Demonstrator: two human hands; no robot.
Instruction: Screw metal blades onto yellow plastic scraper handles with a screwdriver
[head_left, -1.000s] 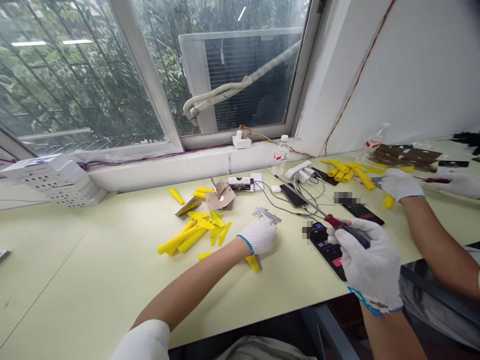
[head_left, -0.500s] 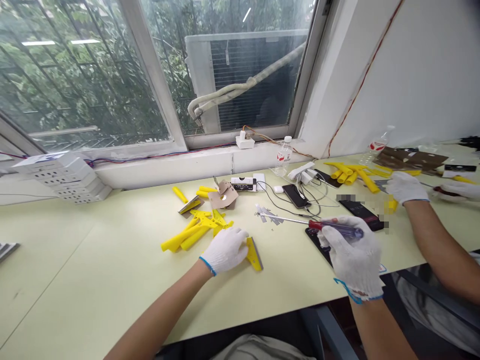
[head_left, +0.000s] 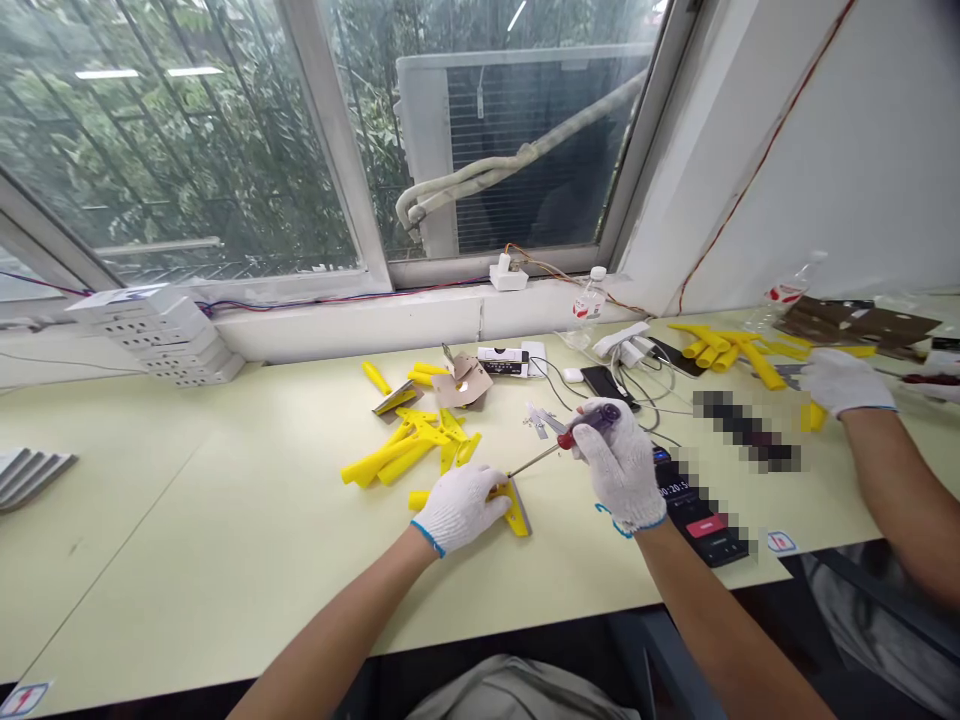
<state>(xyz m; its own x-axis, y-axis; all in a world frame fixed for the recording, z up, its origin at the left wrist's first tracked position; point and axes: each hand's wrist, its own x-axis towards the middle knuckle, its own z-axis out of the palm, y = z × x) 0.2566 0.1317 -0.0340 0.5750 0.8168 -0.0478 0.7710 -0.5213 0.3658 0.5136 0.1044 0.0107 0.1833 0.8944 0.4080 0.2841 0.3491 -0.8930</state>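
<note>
Screwdriver (head_left: 567, 439) clamped in right grip (head_left: 624, 475), scraper (head_left: 517, 514) in left grip (head_left: 459, 510), I seem midway, strips (head_left: 540, 421) remaining toward the surface's (head_left: 187, 540) back edge.

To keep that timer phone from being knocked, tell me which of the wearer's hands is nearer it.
Right. The right hand is just left of the timer phone, holding a screwdriver; the left hand is farther left, holding a yellow scraper.
</note>
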